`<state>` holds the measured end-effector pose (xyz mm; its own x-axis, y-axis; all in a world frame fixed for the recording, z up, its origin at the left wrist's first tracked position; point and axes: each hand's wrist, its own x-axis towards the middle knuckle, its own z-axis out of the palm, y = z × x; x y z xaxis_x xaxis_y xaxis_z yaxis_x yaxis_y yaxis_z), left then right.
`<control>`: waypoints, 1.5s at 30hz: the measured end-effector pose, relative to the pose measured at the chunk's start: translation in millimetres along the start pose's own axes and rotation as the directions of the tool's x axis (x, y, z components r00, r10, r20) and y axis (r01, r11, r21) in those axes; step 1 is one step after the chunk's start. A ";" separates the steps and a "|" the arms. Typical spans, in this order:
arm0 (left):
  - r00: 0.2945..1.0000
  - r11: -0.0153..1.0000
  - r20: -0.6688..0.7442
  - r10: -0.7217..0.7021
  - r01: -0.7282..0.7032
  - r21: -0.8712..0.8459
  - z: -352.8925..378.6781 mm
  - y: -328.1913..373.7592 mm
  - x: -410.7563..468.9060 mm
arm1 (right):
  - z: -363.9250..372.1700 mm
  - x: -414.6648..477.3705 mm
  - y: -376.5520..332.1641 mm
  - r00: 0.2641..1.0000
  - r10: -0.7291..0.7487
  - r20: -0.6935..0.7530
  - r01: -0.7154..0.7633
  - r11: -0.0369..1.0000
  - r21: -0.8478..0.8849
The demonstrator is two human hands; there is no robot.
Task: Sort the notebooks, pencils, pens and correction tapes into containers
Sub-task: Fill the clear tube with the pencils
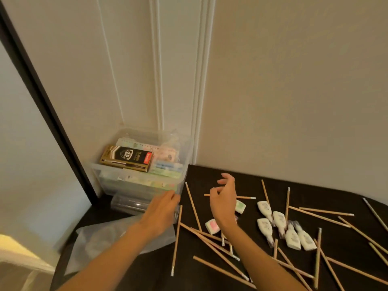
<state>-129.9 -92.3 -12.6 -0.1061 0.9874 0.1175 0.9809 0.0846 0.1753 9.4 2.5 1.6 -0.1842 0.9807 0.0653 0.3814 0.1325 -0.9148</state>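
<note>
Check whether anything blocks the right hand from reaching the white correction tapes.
Nothing tall does. The right hand hovers left of the white correction tapes. Between them, only a small green-labelled tape and one pencil lie flat on the black tabletop, probably low enough to pass over.

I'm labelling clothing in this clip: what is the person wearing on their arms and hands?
Nothing: the left forearm and right forearm are bare to the picture's edge, no sleeves. The left hand and right hand wear no gloves; no watch, bracelet or ring is visible.
</note>
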 end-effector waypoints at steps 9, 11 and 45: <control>0.993 0.899 0.060 -0.097 0.061 0.434 57.0 -6.3 -4.8 | 18.9 -28.9 68.1 0.995 -0.031 0.098 0.039 0.996 -0.083; 0.997 0.877 0.022 -0.074 0.054 0.477 63.1 -5.9 -2.9 | 19.4 -29.8 74.3 0.994 -0.065 0.083 0.072 0.994 -0.078; 0.945 0.948 -0.294 -0.145 0.219 0.233 106.3 137.5 -95.5 | -89.3 -82.0 154.9 1.000 0.013 0.014 -0.002 0.823 -0.568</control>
<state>32.4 -160.7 -103.6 -0.2909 0.8809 0.3732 0.9443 0.3272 -0.0363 164.5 -44.6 -109.9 -0.1922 0.9802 0.0481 0.8289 0.1884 -0.5267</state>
